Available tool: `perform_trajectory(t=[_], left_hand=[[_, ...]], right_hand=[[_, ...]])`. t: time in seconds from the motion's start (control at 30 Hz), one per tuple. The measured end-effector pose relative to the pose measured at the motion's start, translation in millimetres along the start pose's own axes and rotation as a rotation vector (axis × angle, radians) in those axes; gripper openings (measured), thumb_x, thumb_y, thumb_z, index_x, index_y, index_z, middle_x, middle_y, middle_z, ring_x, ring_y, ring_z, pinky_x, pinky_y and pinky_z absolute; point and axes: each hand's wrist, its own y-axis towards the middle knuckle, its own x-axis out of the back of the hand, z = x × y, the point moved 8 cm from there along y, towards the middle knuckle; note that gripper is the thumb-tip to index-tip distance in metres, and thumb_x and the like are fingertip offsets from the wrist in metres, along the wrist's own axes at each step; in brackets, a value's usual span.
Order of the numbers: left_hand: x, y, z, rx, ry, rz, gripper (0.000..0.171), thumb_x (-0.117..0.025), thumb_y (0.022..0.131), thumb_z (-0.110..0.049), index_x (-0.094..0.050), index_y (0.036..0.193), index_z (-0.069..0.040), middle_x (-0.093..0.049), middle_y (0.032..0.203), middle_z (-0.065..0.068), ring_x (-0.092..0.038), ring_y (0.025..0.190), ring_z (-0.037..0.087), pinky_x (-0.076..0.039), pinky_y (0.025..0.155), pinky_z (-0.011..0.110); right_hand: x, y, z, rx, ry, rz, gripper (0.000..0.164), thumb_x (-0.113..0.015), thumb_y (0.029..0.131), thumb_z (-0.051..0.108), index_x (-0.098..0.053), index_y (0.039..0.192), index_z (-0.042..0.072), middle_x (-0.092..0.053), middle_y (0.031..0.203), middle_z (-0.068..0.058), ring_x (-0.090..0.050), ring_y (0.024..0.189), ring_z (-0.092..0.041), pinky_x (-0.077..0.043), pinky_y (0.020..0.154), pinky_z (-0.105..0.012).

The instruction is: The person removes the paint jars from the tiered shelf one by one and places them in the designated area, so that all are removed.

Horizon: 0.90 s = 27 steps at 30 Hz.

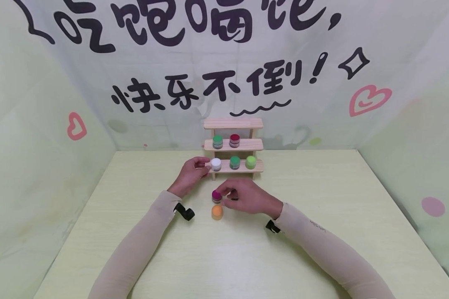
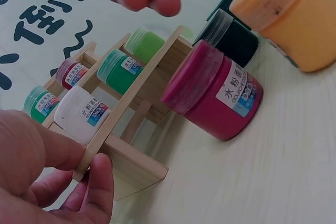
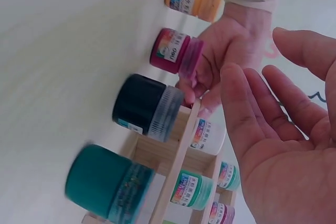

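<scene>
My left hand (image 1: 191, 174) pinches the left end of the lowest step of a small three-step wooden display stand (image 1: 233, 123), thumb above and fingers beneath. Right beside that thumb is a white paint jar (image 2: 83, 113) on the step. My right hand (image 1: 248, 197) hovers over the table in front of the stand, its fingers loosely bent with nothing between them. Below its fingertips stands a magenta paint jar (image 2: 215, 93), with an orange jar (image 1: 217, 212) nearer me. A near-black jar (image 3: 144, 107) and a teal jar (image 3: 100, 182) are mostly hidden by my right hand in the head view.
The lowest step also bears a green jar (image 1: 235, 162) and a light green jar (image 1: 251, 162). On the middle step sit another green jar (image 1: 218, 142) and a dark red jar (image 1: 234, 140). A printed cloth backdrop (image 1: 164, 137) rises right behind the stand.
</scene>
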Motion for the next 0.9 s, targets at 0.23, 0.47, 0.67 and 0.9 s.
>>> perform_trajectory(t=[0.23,0.47,0.67,0.9], left_hand=[[0.2,1.3,1.1,0.000,-0.026,0.004,0.034,-0.067,0.102,-0.004,-0.063,0.136,-0.001,-0.057,0.123,0.014,-0.058,0.109,0.020,-0.064,0.097,0.030],[0.1,2.1,2.4,0.019,-0.024,0.008,0.035,-0.066,0.102,-0.005,-0.062,0.137,-0.002,-0.056,0.126,0.014,-0.059,0.108,0.020,-0.063,0.101,0.033],[0.0,1.9,2.6,0.017,-0.043,0.008,0.035,-0.066,0.102,-0.003,-0.061,0.137,-0.001,-0.055,0.126,0.015,-0.061,0.107,0.020,-0.063,0.101,0.032],[-0.6,2.5,3.3,0.019,-0.030,0.001,0.035,-0.066,0.102,-0.004,-0.062,0.137,-0.002,-0.055,0.126,0.015,-0.059,0.110,0.021,-0.063,0.098,0.029]], right_hand=[[15,6,-2,-0.041,0.037,-0.062,0.030,-0.077,0.096,0.012,-0.072,0.125,0.005,-0.074,0.124,-0.012,-0.075,0.107,-0.021,-0.068,0.089,-0.037],[37,12,-4,-0.056,-0.002,-0.173,0.030,-0.080,0.095,0.014,-0.072,0.124,0.008,-0.074,0.118,-0.007,-0.074,0.103,-0.018,-0.068,0.086,-0.034],[54,20,-8,-0.069,0.021,-0.255,0.034,-0.078,0.095,0.010,-0.071,0.127,0.002,-0.074,0.119,-0.014,-0.074,0.105,-0.023,-0.068,0.088,-0.040],[74,24,-10,-0.076,0.020,-0.350,0.032,-0.078,0.096,0.011,-0.071,0.125,0.001,-0.075,0.120,-0.016,-0.074,0.103,-0.025,-0.068,0.089,-0.045]])
